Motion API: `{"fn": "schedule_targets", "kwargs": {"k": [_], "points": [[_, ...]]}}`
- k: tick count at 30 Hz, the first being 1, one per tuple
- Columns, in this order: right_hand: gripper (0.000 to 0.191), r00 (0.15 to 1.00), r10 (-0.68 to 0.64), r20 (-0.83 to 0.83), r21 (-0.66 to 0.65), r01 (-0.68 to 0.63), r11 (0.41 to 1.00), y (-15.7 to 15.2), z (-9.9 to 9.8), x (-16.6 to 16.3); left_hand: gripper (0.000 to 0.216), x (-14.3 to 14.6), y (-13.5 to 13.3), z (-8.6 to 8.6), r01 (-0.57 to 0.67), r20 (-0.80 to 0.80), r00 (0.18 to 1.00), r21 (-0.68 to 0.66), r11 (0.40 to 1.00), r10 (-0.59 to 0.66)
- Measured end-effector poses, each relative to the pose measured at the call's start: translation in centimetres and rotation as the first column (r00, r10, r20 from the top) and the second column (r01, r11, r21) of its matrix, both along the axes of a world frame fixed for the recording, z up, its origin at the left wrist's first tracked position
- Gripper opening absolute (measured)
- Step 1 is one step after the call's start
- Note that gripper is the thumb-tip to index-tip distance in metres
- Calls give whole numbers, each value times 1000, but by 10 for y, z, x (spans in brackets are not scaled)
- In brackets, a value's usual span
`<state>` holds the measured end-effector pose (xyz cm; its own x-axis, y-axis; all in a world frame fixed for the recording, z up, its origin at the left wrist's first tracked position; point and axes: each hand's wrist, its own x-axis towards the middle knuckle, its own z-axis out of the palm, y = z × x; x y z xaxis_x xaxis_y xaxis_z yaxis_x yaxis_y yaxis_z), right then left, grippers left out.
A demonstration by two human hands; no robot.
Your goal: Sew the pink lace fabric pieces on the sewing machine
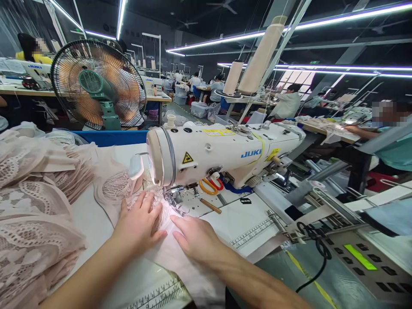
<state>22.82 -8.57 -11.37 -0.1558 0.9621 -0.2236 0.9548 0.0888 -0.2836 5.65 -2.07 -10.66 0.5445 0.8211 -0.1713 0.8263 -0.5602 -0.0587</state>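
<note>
A pale pink lace garment piece [161, 216] lies under the needle area of a white JUKI sewing machine [199, 150]. My left hand [138, 221] rests flat on the lace, fingers spread, left of the presser foot [175, 206]. On the fabric's right side, close to the presser foot, is my right hand [196, 238]; its index finger and thumb are stretched out and apart, and its other fingers are mostly hidden. White fabric [189, 274] from the same piece hangs toward me between my forearms. The needle tip is too small to make out.
Piled lace pieces [35, 206] cover the left side. Orange-handled scissors [209, 186], a wooden-handled tool [210, 206] and a razor blade [245, 201] lie by the machine. A fan [96, 86] stands behind; a control panel [363, 262] is at right. Several people work beyond.
</note>
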Motion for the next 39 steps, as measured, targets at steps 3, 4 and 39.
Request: {"fn": "schedule_targets", "kwargs": {"k": [3,4,39], "points": [[50,1000,-3,10,0,3,1000,3,4,-2,65,0,3,3,-43,-15,999,-10,999,43],[50,1000,-5,13,1,5,1000,4,4,-2,66,0,4,4,-63,-22,998,-14,998,63],[28,994,48,-94,450,0,893,-71,-47,-8,57,-36,71,-43,-182,326,940,229,956,101]]}}
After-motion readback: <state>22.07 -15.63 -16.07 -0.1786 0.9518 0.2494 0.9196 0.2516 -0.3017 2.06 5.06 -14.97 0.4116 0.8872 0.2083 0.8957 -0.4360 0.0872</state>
